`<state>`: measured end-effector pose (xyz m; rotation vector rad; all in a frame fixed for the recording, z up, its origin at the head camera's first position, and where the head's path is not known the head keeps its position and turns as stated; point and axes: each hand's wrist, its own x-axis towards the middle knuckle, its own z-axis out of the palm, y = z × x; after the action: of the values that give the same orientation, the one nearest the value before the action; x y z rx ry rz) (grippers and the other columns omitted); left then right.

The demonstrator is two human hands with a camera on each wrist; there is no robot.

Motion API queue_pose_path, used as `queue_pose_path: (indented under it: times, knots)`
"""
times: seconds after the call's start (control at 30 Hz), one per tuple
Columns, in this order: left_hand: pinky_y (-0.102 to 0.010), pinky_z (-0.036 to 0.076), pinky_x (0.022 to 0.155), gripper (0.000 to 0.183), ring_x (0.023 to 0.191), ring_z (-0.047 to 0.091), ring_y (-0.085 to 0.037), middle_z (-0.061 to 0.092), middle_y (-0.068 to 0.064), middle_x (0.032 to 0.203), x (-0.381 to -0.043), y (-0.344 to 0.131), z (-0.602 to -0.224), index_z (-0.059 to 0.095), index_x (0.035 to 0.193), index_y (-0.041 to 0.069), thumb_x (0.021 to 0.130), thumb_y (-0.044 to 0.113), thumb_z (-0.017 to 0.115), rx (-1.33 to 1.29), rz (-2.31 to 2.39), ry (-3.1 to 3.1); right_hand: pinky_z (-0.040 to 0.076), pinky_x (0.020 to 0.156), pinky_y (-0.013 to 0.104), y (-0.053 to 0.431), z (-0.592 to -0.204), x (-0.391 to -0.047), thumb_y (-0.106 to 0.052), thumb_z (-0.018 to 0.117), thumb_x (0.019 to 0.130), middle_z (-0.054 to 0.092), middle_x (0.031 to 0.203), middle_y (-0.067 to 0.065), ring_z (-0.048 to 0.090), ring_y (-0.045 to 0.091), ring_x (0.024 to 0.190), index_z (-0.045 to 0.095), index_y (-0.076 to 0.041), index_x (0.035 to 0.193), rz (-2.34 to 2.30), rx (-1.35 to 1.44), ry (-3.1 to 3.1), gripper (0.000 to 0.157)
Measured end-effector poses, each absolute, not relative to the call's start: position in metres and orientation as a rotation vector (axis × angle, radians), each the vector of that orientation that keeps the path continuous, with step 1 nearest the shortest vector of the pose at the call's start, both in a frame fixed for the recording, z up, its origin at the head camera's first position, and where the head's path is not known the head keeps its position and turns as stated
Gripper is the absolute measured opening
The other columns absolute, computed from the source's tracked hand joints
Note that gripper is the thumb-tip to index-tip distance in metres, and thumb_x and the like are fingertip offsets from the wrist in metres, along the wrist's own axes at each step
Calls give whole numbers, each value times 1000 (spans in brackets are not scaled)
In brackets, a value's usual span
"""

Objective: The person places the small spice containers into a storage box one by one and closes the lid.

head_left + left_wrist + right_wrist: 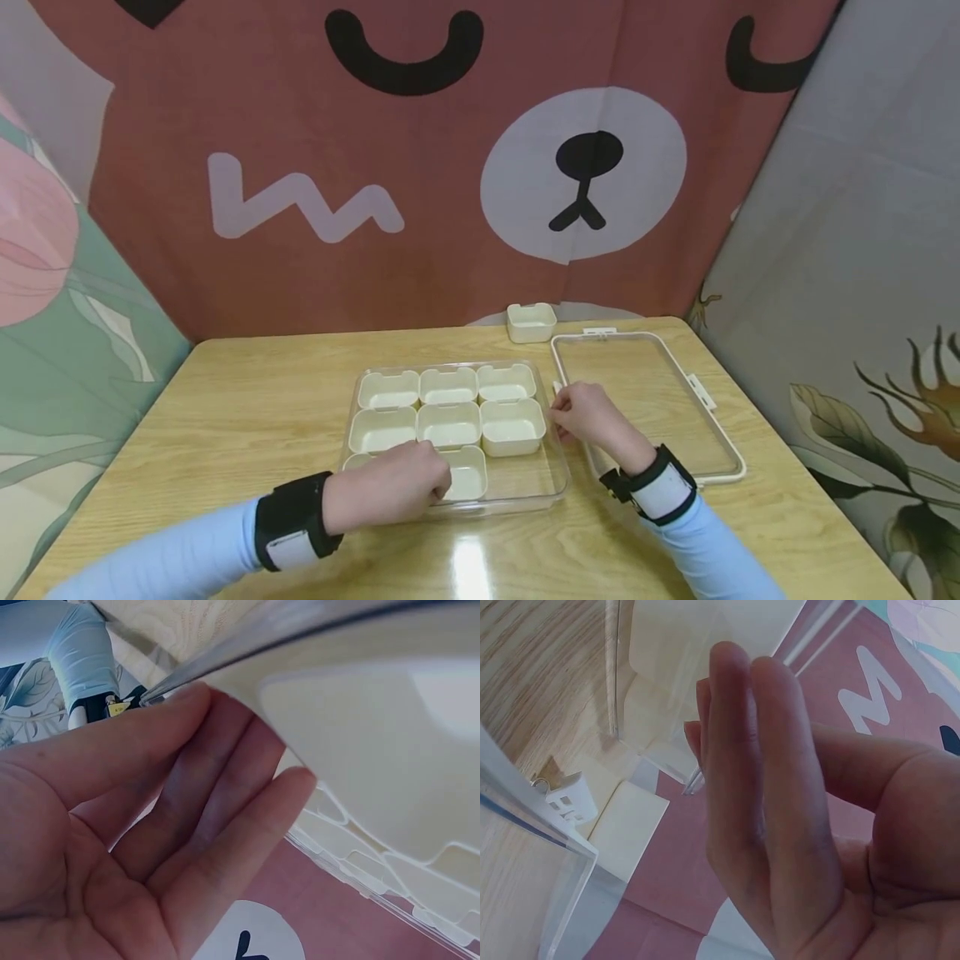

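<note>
Over the front row of the clear tray (558,487), my left hand (393,487) pinches the edge of a small cream box (467,477) in the middle spot. In the left wrist view that box (360,750) fills the right side, with the thumb and fingers of my left hand (165,795) at its edge and some fingertips hidden behind it. My right hand (592,417) is at the tray's right wall, beside a cream box (513,429). In the right wrist view, two long fingers (735,765) extend together near the clear wall.
Several more cream boxes (448,425) fill the tray's back rows. A white-rimmed clear lid (652,400) with clips lies to the right, partly under my right wrist. Another cream box (531,323) stands at the table's back edge, near the patterned cloth (337,283).
</note>
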<state>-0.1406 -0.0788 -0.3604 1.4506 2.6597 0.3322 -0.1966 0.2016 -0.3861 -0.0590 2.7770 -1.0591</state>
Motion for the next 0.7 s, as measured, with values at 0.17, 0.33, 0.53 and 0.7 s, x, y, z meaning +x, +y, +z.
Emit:
queue_pose_path:
  times: [0.17, 0.33, 0.53, 0.7]
  knots:
    - [-17, 12, 46, 41, 51, 15, -2, 14, 11, 57, -142, -78, -357, 28, 52, 20, 65, -13, 49, 1409, 346, 2630, 57, 60, 34, 201, -387, -198, -6, 64, 88, 66, 72, 8, 68, 23, 63, 65, 2, 84, -1069, -56, 2773, 9]
    - [-19, 14, 45, 39, 51, 19, -2, 18, 12, 56, -143, -77, -355, 35, 50, 20, 65, -11, 54, 1398, 276, 2651, 57, 59, 34, 200, -388, -197, -6, 64, 87, 66, 71, 8, 69, 25, 65, 65, 2, 83, -1084, -51, 2769, 9]
    - [-19, 18, 46, 37, 53, 23, -3, 24, 13, 57, -148, -73, -351, 40, 53, 19, 65, -7, 64, 1448, 206, 2730, 57, 60, 34, 200, -388, -199, -6, 64, 88, 65, 71, 8, 67, 21, 62, 65, 1, 83, -1083, -23, 2768, 9]
    - [-18, 18, 47, 37, 55, 24, -3, 24, 12, 59, -158, -65, -348, 38, 56, 18, 68, -3, 67, 1482, 258, 2835, 57, 60, 33, 200, -390, -200, -6, 64, 87, 65, 69, 8, 67, 19, 61, 66, 1, 83, -1072, -16, 2773, 8]
